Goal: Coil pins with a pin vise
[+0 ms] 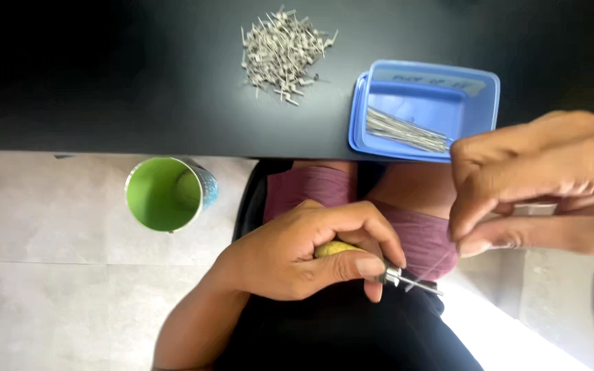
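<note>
hands 2 | green cup 1 | blue tray 1 | pin pile 1

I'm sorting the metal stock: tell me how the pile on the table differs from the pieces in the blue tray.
The pile of short pins lies loose and jumbled on the black table; the long wires lie roughly parallel in the blue tray. The pins are short and stubby, the wires long and thin. Both look like grey metal.

Pin pile left of tray

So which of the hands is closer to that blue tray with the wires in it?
The right hand. It hovers just beside the blue tray's near right corner; the left hand, gripping a yellow-handled tool, sits lower, over the lap.
</note>
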